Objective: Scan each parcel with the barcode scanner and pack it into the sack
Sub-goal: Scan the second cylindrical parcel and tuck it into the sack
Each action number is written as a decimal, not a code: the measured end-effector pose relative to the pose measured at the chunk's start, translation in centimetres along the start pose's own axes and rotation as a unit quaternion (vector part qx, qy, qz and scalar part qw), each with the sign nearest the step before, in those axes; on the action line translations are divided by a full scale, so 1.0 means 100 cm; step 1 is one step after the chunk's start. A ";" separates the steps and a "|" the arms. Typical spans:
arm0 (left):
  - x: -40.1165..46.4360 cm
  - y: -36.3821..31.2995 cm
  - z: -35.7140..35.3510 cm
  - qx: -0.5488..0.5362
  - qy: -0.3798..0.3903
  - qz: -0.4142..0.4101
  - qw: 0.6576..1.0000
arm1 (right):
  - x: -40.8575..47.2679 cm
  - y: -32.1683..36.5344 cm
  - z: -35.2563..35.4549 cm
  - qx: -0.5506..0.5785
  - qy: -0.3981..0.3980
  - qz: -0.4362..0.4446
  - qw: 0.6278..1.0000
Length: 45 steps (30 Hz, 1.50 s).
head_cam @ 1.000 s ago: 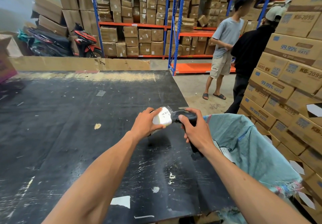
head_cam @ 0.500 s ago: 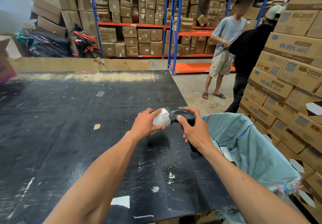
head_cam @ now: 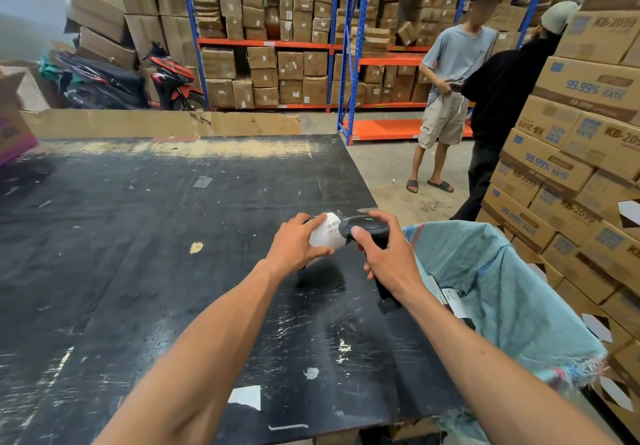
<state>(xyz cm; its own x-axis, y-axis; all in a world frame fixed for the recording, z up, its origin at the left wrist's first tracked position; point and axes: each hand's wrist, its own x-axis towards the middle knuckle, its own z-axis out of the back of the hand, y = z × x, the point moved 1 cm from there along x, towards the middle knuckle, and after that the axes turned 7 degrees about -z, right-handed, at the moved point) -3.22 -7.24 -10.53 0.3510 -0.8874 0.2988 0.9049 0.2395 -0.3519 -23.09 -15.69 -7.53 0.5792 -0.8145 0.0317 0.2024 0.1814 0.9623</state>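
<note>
I see the small white plastic-wrapped parcel (head_cam: 327, 235) above the scuffed black desk (head_cam: 138, 271), my left hand (head_cam: 294, 247) curled round it, label facing the black handheld barcode scanner (head_cam: 369, 228) gripped in my right hand (head_cam: 388, 259). It looks light, soft and slippery; hold its middle. The teal woven sack (head_cam: 502, 289) gapes just right.

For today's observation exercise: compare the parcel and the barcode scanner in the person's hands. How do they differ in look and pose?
Colour: the parcel is white with a printed barcode label, while the barcode scanner is dark with a small green mark on top.
Holder: the left hand holds the parcel; the right hand grips the scanner.
Pose: the parcel's label faces up, while the scanner's head points at it, handle running down.
Both are held above the black table, nearly touching.
</note>
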 end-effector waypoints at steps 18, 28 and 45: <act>0.009 0.008 -0.004 -0.071 -0.056 0.043 0.995 | 0.037 -0.059 0.022 -0.140 -0.031 -0.128 0.981; 0.017 0.000 -0.013 -0.097 -0.048 0.057 0.992 | 0.057 -0.089 0.020 -0.175 -0.020 -0.187 0.967; 0.042 -0.095 -0.030 -0.270 -0.160 0.098 0.944 | 0.041 -0.022 0.051 -0.043 -0.075 -0.067 0.994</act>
<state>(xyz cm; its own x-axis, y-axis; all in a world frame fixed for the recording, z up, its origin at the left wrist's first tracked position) -11.03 -14.40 -8.61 0.6317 -0.6619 0.4036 0.5904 0.0734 -0.8037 -25.18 -22.20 -8.16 0.4195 -0.9064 -0.0497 0.3402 0.1062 0.9343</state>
